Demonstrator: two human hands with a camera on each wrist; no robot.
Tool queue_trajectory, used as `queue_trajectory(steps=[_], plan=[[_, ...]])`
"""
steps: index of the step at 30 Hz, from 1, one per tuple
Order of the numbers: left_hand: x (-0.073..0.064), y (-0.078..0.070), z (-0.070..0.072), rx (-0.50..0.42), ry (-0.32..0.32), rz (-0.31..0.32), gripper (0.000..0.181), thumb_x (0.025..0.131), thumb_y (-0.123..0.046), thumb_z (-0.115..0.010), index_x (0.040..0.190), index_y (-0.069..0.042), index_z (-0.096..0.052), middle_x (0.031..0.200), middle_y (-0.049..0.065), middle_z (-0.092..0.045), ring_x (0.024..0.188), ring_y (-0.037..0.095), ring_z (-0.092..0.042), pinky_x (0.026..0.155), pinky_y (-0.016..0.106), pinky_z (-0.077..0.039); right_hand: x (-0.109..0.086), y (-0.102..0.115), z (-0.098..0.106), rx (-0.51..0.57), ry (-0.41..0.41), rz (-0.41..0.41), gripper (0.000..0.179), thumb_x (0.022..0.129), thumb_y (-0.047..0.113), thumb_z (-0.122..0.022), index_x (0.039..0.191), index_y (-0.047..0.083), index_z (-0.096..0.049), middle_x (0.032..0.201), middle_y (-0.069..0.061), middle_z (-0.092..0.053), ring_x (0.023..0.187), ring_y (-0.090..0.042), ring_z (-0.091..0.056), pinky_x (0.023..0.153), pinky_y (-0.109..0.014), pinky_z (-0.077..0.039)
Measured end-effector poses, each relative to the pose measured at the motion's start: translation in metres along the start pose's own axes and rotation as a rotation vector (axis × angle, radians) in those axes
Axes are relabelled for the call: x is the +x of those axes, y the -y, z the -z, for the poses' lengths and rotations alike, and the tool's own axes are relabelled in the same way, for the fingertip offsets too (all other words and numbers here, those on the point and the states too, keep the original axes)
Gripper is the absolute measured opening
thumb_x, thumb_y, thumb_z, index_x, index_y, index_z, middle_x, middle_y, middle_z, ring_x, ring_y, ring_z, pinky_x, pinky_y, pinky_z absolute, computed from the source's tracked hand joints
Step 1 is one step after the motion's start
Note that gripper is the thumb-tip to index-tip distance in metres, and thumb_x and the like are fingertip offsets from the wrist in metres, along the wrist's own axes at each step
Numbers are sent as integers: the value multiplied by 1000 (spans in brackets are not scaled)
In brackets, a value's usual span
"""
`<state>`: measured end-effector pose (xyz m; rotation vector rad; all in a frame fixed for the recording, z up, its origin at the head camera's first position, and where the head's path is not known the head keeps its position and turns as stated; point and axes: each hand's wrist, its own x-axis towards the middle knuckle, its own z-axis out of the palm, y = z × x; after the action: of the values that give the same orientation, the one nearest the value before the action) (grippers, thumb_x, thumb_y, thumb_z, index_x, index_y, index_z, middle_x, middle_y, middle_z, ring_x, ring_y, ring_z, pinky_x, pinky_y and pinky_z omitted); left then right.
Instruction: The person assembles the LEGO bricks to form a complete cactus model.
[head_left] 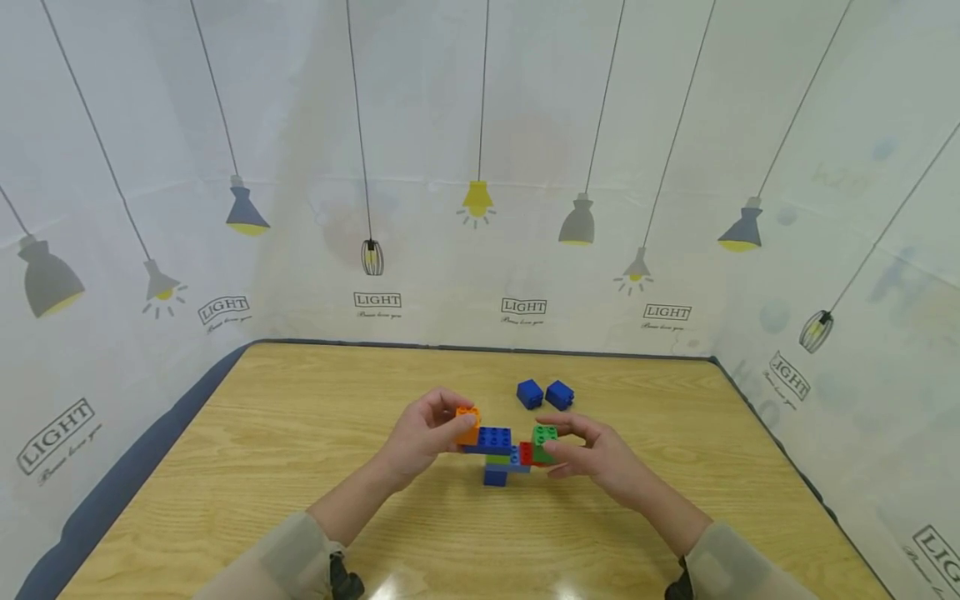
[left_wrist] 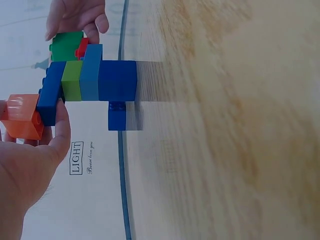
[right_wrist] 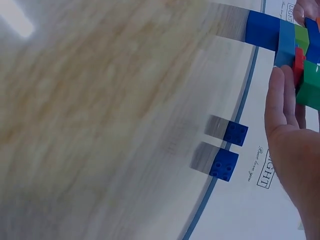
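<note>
A small structure of toy building bricks stands on the table between both hands. Its base is a blue brick (head_left: 495,477), with a light blue brick (left_wrist: 91,75) and a lime green brick (left_wrist: 72,81) stacked above. Across the top runs a long blue brick (head_left: 497,438), which carries an orange brick (head_left: 468,433) at its left end. My left hand (head_left: 416,435) grips the orange brick, one digit reaching under the long blue brick. On the right, a red brick (head_left: 526,454) sits on the light blue one, beside a green brick (head_left: 545,433). My right hand (head_left: 603,458) holds the green brick between thumb and fingers.
Two loose blue bricks, one at the left (head_left: 529,394) and one at the right (head_left: 559,395), lie behind the structure. The wooden table (head_left: 315,400) meets a white backdrop (head_left: 427,325) printed with hanging lamps along its back and sides.
</note>
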<state>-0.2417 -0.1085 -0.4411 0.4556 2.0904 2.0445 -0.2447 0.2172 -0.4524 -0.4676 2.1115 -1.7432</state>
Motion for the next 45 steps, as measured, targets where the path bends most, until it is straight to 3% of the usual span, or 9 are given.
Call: queue_trajectory(steps=[3, 9, 19, 27, 34, 45], plan=[[0, 0, 0, 5, 0, -4, 30, 108, -24, -73, 132, -7, -66, 121, 8, -72, 104, 20, -69, 82, 30, -65, -2, 2, 4, -7, -24, -8, 52, 113, 32, -63, 158, 7, -56, 143, -24, -60, 112, -43, -75, 97, -48, -66], [-1, 0, 0, -12, 6, -13, 30, 108, -23, -73, 130, -5, -66, 121, 9, -72, 103, 20, -70, 82, 31, -65, -1, 3, 19, -48, -126, -34, 54, 114, 40, -60, 155, 4, -58, 156, -29, -56, 120, -34, -75, 99, -43, -65], [-1, 0, 0, -14, 9, -10, 29, 108, -23, -73, 130, -6, -65, 123, 12, -71, 105, 22, -69, 84, 32, -66, 15, -4, 45, -191, -230, -63, 54, 114, 40, -62, 150, 1, -61, 147, -26, -65, 118, -28, -74, 102, -47, -64], [-1, 0, 1, -9, 11, -19, 29, 108, -24, -72, 130, -6, -66, 122, 10, -72, 104, 22, -69, 84, 32, -65, 35, -13, 62, -262, -246, -74, 54, 112, 40, -64, 151, 2, -61, 145, -22, -67, 125, -35, -71, 102, -47, -63], [-1, -1, 0, -3, 8, -20, 28, 108, -23, -72, 130, -6, -66, 121, 9, -72, 103, 22, -68, 82, 31, -65, 54, -13, 67, -343, -244, -98, 56, 109, 38, -71, 154, 6, -60, 148, -17, -65, 128, -32, -67, 105, -47, -62], [0, 1, 1, 2, 7, -25, 28, 108, -24, -72, 130, -7, -66, 120, 7, -72, 104, 22, -68, 83, 32, -65, 81, -20, 69, -422, -261, -146, 58, 105, 29, -76, 156, 8, -57, 158, -24, -57, 136, -42, -61, 105, -50, -60]])
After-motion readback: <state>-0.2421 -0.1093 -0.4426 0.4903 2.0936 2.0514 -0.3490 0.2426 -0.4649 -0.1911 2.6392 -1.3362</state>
